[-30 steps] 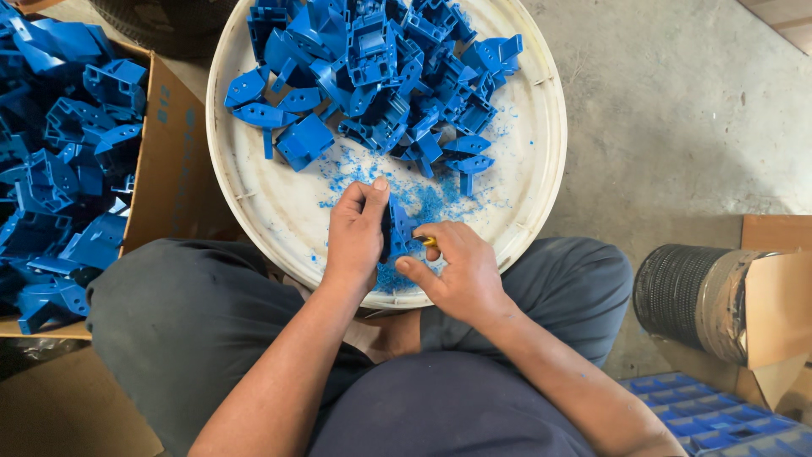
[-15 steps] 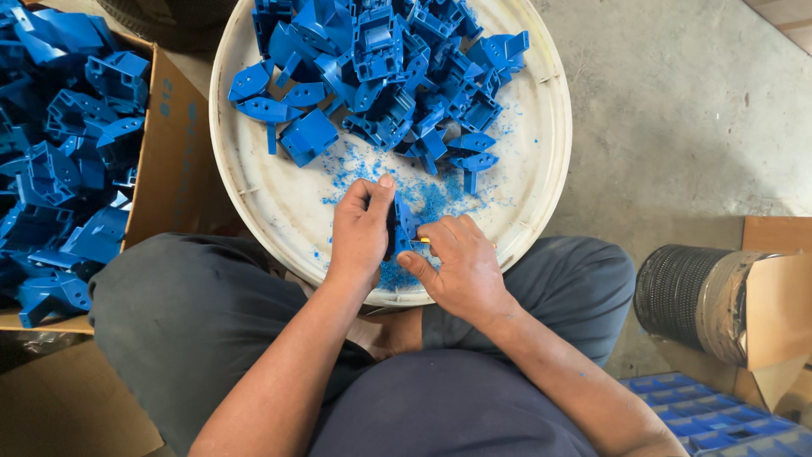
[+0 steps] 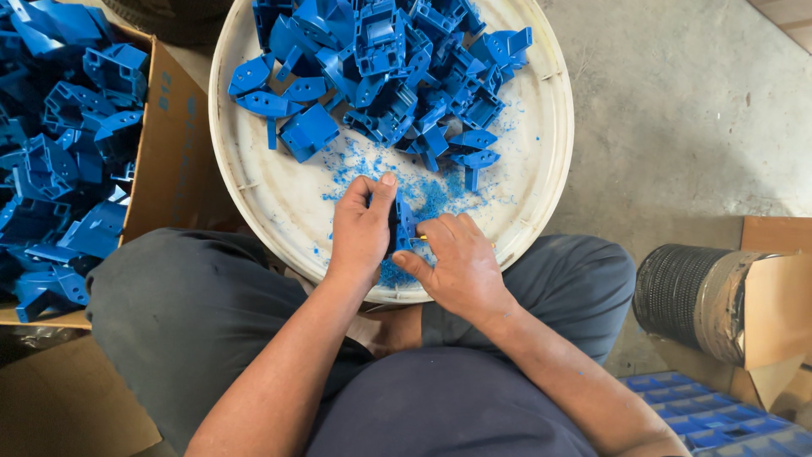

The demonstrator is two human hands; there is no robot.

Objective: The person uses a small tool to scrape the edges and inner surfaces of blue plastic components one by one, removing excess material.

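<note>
Over the round white plastic tray, left hand and right hand pinch a small blue plastic part, near loose blue shavings.

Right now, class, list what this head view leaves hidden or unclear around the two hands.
- Blue plastic part: mostly covered by the left hand.
- Small yellow-tipped tool: hidden inside the right hand; kind unclear.
- Cardboard box of parts: cut off by the left edge.
- Dark roll: partly hidden by cardboard.
</note>
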